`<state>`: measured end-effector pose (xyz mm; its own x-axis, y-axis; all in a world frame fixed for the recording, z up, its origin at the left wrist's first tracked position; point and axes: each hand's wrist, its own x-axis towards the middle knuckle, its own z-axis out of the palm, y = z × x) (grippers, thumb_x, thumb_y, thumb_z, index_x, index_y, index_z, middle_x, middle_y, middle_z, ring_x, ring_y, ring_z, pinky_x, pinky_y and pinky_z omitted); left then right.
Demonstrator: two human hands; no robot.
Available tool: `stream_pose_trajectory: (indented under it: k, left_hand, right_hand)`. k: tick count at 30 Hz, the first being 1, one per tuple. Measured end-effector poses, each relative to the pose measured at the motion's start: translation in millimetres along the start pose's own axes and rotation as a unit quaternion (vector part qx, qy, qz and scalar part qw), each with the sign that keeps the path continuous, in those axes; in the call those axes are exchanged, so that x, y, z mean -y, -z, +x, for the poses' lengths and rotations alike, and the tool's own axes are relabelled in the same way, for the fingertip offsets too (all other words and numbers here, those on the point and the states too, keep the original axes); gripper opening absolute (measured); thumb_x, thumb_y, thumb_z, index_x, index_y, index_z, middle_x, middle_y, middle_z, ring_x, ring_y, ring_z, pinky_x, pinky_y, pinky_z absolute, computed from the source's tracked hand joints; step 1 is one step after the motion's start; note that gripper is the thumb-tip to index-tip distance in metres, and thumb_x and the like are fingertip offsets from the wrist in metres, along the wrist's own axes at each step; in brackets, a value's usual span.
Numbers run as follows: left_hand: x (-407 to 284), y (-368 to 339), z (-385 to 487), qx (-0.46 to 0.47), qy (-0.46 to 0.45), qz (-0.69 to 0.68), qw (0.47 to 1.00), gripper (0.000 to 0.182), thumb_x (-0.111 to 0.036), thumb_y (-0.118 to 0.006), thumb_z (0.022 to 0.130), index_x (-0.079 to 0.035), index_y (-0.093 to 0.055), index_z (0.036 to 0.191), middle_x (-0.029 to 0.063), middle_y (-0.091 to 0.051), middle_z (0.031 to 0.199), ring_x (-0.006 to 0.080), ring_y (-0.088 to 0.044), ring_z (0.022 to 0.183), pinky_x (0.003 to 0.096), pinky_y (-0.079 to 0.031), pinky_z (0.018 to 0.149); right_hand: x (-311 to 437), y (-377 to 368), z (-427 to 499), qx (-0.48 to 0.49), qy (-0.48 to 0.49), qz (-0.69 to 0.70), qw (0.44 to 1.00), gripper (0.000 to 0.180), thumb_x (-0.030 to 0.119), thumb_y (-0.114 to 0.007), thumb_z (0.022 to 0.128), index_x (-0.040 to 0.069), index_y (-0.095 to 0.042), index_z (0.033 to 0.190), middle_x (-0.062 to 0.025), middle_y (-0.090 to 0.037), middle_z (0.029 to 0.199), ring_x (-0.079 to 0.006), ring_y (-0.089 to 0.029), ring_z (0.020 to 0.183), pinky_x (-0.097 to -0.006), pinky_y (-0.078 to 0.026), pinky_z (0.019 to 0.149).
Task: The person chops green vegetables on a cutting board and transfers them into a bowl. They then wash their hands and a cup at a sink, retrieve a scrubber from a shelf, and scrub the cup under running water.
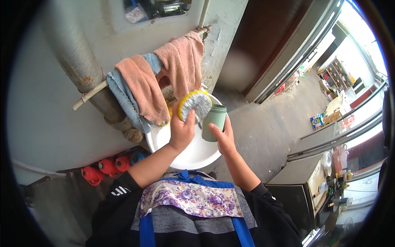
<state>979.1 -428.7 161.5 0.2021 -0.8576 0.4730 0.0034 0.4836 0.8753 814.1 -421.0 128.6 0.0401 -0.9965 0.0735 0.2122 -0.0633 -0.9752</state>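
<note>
My left hand (182, 129) grips a round scouring sponge (196, 106) with a silvery face and a yellow rim, its thumb pressed on the silvery side. Just to its right, my right hand (226, 137) is wrapped around a pale green cup (215, 122) with a threaded-looking rim, tilted slightly. Sponge and cup are close together; whether they touch is hard to tell. Both are above a white washbasin (185, 157). Partly hidden behind the towels and my left hand, something yellow lies at the basin's back left edge.
Pink towels (182, 61) and a blue towel (120, 92) hang on a rod above the basin, by a thick rusty pipe (74, 58). Red thermos flasks (106, 166) stand on the floor at left. A doorway is at upper right, a cabinet (290, 197) at lower right.
</note>
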Motion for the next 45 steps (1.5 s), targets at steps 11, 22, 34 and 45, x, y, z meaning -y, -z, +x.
stream_pose_trajectory:
  k: [11,22,34,45]
  left_hand:
    - [14,-46,19,-0.132,0.044,-0.010,0.990,0.033,0.002,-0.052,0.094,-0.001,-0.049,0.126,0.0110,-0.059,0.116,0.0176,-0.060,0.104,0.0319,-0.049,0.092]
    - [12,-136,-16,0.091,-0.217,0.400,0.885,0.054,0.009,-0.059,0.076,-0.001,-0.055,0.129,0.0198,-0.055,0.135,0.0384,-0.051,0.128,0.0495,-0.038,0.111]
    - [-8,-155,-27,0.080,-0.168,0.314,0.931,0.059,0.016,-0.051,0.074,0.000,-0.056,0.131,0.0162,-0.056,0.134,0.0322,-0.051,0.130,0.0414,-0.040,0.111]
    - [-64,-129,-14,-0.060,-0.234,0.385,0.891,0.043,0.001,-0.058,0.087,0.003,-0.051,0.129,0.0181,-0.059,0.128,0.0349,-0.054,0.123,0.0491,-0.035,0.111]
  right_hand:
    - [15,75,73,0.130,-0.001,-0.069,0.989,0.076,0.029,-0.079,0.080,0.000,-0.039,0.138,-0.0131,-0.055,0.125,-0.0220,-0.054,0.115,-0.0356,-0.044,0.099]
    - [31,134,122,0.197,-0.094,0.058,0.974,0.056,0.021,-0.067,0.090,-0.001,-0.042,0.135,-0.0113,-0.058,0.120,-0.0174,-0.057,0.108,-0.0324,-0.047,0.093]
    - [35,142,139,0.279,-0.102,0.173,0.939,0.050,0.034,-0.054,0.101,0.003,-0.040,0.138,-0.0089,-0.055,0.124,-0.0160,-0.053,0.113,-0.0322,-0.044,0.098]
    - [54,144,139,0.419,0.073,-0.054,0.903,0.084,0.017,-0.086,0.064,0.001,-0.046,0.137,-0.0102,-0.056,0.127,-0.0203,-0.052,0.121,-0.0346,-0.038,0.106]
